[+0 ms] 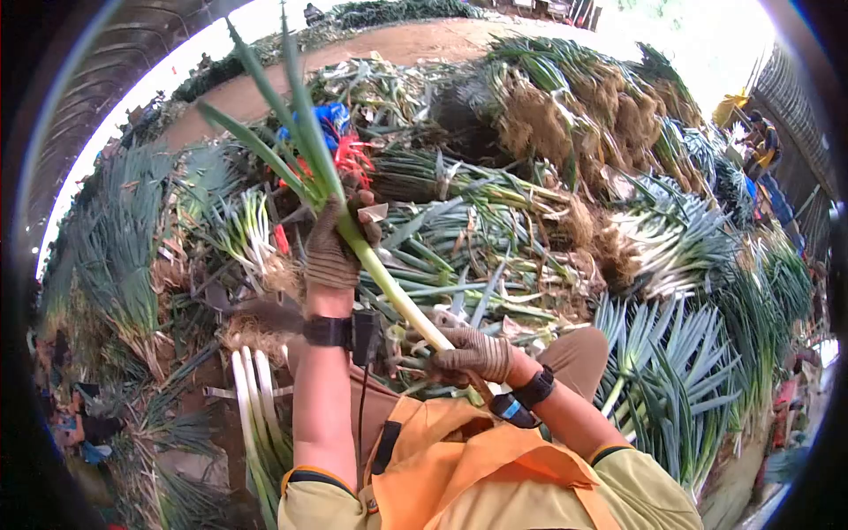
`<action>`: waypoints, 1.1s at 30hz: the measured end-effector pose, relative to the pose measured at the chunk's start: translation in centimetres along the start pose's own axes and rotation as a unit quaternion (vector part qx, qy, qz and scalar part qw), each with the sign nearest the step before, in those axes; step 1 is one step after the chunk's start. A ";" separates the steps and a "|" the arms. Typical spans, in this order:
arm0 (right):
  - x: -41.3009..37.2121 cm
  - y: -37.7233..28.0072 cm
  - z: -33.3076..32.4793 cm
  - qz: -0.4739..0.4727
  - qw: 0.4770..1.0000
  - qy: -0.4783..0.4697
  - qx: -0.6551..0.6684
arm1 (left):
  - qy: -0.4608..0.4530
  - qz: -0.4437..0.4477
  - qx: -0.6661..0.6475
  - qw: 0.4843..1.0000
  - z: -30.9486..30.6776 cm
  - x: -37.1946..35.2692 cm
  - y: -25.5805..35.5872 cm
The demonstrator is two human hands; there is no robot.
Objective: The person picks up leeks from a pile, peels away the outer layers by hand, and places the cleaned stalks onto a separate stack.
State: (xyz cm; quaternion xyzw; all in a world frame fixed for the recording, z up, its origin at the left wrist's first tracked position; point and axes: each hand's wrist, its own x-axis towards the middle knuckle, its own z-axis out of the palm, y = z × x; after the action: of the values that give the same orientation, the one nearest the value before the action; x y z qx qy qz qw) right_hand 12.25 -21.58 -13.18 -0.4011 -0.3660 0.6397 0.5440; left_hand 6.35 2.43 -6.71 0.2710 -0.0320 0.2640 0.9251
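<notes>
A long green onion (389,287) runs diagonally from the upper left to the lower middle, its green leaves fanning upward. My left hand (334,238), in a brown knit glove, is closed around the stalk where green meets white. My right hand (473,356), gloved the same way, grips the white lower end near my lap. A black band sits on each wrist. Below the hands lies my orange apron (459,459).
Heaps of green onions with rooty ends (539,115) cover the ground ahead and to the right. Several trimmed white stalks (256,415) lie at the lower left. Red and blue ties (340,141) sit behind the leaves. Another person (760,141) crouches far right.
</notes>
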 end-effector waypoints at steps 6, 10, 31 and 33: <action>-0.5 5.1 0.2 -0.042 0.899 0.262 -0.347 | 0.275 0.042 0.156 0.948 -2.4 0.7 -5.0; -0.9 6.6 0.9 -0.034 0.724 0.334 -0.603 | 0.375 0.018 0.194 0.906 -2.3 0.4 -5.5; 1.0 2.7 -1.2 -0.062 0.896 0.309 -0.313 | 0.270 0.062 0.149 0.949 0.9 -2.3 -5.6; 1.1 2.7 -0.4 -0.072 0.876 0.310 -0.361 | 0.280 0.080 0.173 0.941 1.0 -2.5 -5.7</action>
State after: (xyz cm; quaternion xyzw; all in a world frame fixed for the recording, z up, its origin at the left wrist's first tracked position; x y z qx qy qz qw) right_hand 11.41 -20.83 -15.95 -0.7201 -0.4117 0.2649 0.4918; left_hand 7.21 -3.32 -9.10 0.3385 0.2524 0.4039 0.8116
